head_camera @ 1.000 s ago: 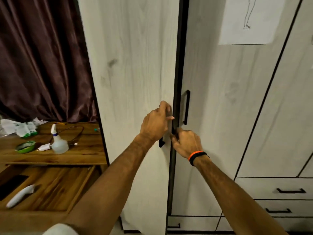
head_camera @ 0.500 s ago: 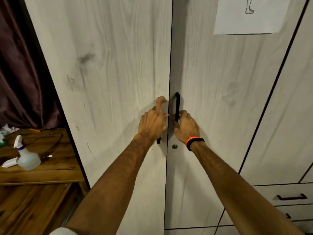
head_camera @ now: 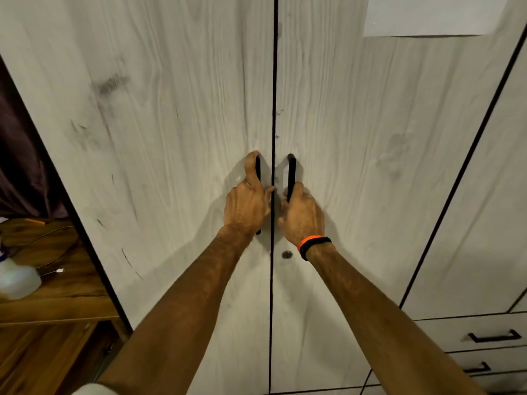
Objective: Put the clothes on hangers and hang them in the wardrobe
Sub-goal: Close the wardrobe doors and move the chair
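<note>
A pale wood-grain wardrobe fills the view, its left door (head_camera: 159, 143) and right door (head_camera: 370, 172) meeting flush at a dark centre seam. My left hand (head_camera: 247, 201) wraps the black vertical handle of the left door (head_camera: 258, 169). My right hand (head_camera: 301, 213), with an orange and black wristband, grips the lower part of the right door's black handle (head_camera: 291, 173). A small round lock (head_camera: 286, 254) sits under my right wrist. No clothes or hangers are in view.
A wooden desk (head_camera: 65, 289) stands at the left with a white spray bottle (head_camera: 17, 280) and a cable on it. A dark curtain (head_camera: 20, 172) hangs behind it. Drawers with black handles (head_camera: 494, 336) are at the lower right. A paper sheet (head_camera: 427, 15) is stuck up top.
The left door has swung from ajar to flush with the right one. My right hand moved from the door edge onto the right handle. The view came closer to the doors.
</note>
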